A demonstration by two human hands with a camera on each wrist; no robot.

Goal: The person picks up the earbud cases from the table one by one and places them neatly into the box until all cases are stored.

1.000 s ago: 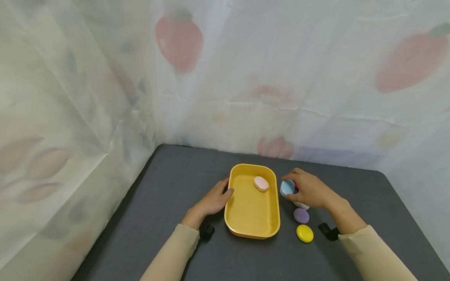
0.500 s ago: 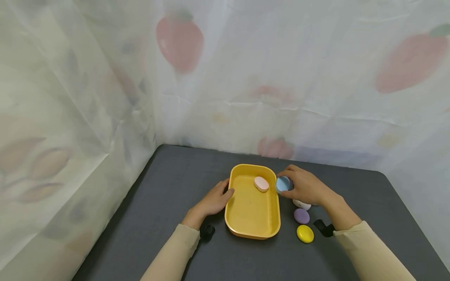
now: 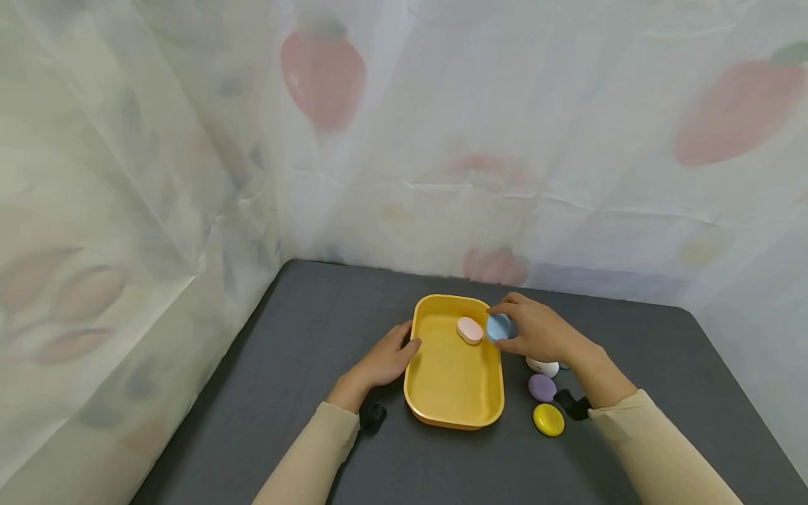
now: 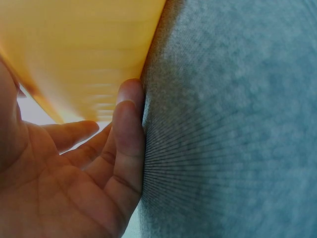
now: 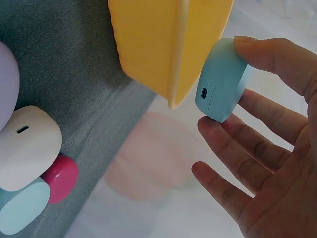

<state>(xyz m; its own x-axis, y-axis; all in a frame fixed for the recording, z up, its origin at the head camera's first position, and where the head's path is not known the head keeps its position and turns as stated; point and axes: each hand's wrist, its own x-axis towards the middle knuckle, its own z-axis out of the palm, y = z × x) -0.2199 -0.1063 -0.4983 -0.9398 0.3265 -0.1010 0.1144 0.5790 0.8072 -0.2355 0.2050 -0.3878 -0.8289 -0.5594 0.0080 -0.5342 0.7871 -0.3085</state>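
Note:
My right hand (image 3: 543, 331) pinches a round light-blue earbud case (image 3: 498, 327) between thumb and fingertips. It hangs at the right rim of the yellow bin (image 3: 451, 382); a small charging port shows on its edge in the right wrist view. My left hand (image 3: 386, 356) holds the bin's left side, thumb over the rim and fingers against the outer wall (image 4: 84, 44). Inside the bin, near its far right, lies a pale-pink oval case (image 3: 470, 330).
Right of the bin lie a yellow disc-like case (image 3: 548, 419), a purple one (image 3: 542, 388) and a white one (image 3: 541, 367). A magenta piece (image 5: 62, 178) and another light-blue case (image 5: 22, 206) lie beside the white one. Patterned curtains (image 3: 442, 140) stand behind the grey table (image 3: 341, 294).
My right hand has carried the light-blue case leftward, from beside the bin to its right rim, uncovering the white case. The left hand and the bin have stayed put.

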